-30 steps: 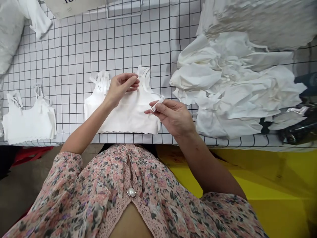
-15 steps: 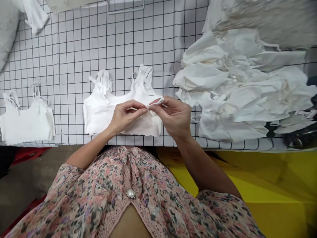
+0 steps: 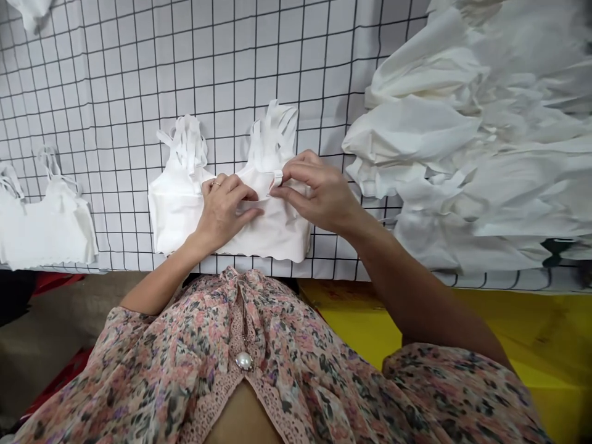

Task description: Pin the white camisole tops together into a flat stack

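A stack of white crop tops (image 3: 180,203) with bunched shoulder straps lies flat on the grid-patterned table (image 3: 139,80), right in front of me. My left hand (image 3: 226,208) rests on top of the stack with its fingers curled and pressing the cloth. My right hand (image 3: 314,191) is pinched on a small white strap end (image 3: 276,179) at the top edge of the stack, beside the right straps. The two hands nearly touch.
A second flat stack of white tops (image 3: 46,222) lies at the left table edge. A big loose heap of white garments (image 3: 472,142) fills the right side. Below the table edge are a yellow surface (image 3: 531,333) and my floral blouse.
Both hands have come down from holding the strap in the air onto the stack. The left hand now presses the cloth, and the view has moved closer.
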The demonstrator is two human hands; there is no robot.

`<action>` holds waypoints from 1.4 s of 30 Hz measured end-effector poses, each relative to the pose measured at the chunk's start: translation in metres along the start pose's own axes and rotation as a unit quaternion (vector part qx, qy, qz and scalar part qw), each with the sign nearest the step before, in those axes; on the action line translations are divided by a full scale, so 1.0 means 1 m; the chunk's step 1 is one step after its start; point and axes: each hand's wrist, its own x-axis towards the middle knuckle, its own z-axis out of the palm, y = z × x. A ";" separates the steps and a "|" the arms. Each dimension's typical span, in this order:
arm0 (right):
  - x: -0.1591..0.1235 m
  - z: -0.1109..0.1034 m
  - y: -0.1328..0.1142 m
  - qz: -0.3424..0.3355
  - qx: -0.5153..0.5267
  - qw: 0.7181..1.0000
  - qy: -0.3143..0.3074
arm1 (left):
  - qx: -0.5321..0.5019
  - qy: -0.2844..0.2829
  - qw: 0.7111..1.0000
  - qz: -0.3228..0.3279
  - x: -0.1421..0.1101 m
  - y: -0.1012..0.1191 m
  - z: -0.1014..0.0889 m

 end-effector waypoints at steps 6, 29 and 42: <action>-0.007 -0.004 0.001 -0.054 -0.027 0.996 -0.060 | -0.009 -0.001 1.000 0.024 -0.005 0.003 0.006; 0.001 -0.017 -0.004 -0.083 -0.103 0.972 -0.193 | -0.063 -0.037 0.996 0.051 -0.009 0.000 -0.002; -0.003 -0.001 -0.013 -0.104 -0.108 0.981 -0.126 | -0.087 -0.065 0.993 0.043 -0.007 0.001 -0.004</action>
